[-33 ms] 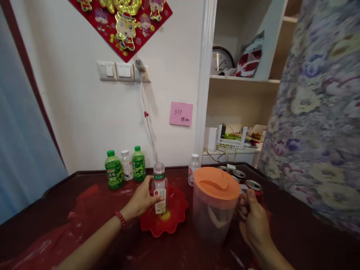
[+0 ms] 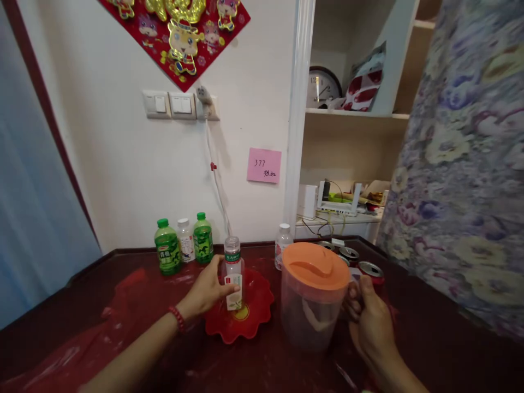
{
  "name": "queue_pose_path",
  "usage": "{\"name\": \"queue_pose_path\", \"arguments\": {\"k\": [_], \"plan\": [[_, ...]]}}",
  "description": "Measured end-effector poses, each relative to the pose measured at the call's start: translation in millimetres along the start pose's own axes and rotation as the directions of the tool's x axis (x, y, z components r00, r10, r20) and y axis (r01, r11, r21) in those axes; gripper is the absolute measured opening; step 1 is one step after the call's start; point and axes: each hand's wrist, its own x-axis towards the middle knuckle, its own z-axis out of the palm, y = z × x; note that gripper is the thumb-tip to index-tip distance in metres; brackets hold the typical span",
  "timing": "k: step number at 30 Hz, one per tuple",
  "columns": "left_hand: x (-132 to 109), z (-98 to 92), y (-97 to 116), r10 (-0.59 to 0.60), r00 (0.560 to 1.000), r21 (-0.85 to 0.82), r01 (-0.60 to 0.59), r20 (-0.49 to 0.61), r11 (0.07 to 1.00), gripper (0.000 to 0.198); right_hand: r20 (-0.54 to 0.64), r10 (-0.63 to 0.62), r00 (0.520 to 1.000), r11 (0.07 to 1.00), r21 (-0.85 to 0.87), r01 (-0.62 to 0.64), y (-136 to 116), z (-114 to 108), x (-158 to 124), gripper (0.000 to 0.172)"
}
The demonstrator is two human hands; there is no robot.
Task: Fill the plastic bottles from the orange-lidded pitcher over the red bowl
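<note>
My left hand (image 2: 209,292) is closed round a clear plastic bottle (image 2: 234,273) with a green label band and an uncapped mouth. The bottle is upright at the red scalloped plate (image 2: 257,311); whether its base touches the plate I cannot tell. On the right, my right hand (image 2: 370,316) grips the handle of a translucent plastic pitcher (image 2: 305,322), its fingers wrapped round it. An orange lid (image 2: 315,265) covers the pitcher, which stands upright on the dark red table (image 2: 164,349). Cloudiness of the wall hides what the pitcher holds.
Two green bottles (image 2: 167,251) flank a white-capped bottle (image 2: 186,243) at the back left. Another white-capped bottle (image 2: 283,245) stands behind the pitcher. Several cans, one a red can (image 2: 371,270), are behind my right hand. A white cord (image 2: 216,188) hangs down the wall.
</note>
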Motion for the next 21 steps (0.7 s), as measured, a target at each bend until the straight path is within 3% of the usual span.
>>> {"name": "queue_pose_path", "arguments": {"k": [5,12,17,21], "plan": [[0.0,-4.2,10.8,-0.032,0.999,0.071,0.030,0.027,0.997,0.059,0.038,-0.016,0.999,1.000,0.016,0.015,4.4,-7.2,0.5,0.058],[6.4,-2.4,1.6,-0.051,0.998,0.001,0.051,0.032,0.999,0.065,0.075,-0.016,0.997,0.999,-0.028,0.018,12.1,-25.8,6.1,0.050],[9.0,-7.9,8.9,-0.029,1.000,-0.076,0.029,0.008,0.997,0.066,0.104,-0.103,0.989,0.968,-0.218,0.124,20.7,-40.8,14.8,0.050],[17.6,-15.1,29.1,-0.014,0.999,-0.148,0.009,-0.035,0.989,0.064,0.139,-0.232,0.963,0.847,-0.457,0.270,24.7,-57.1,19.0,0.048]]}}
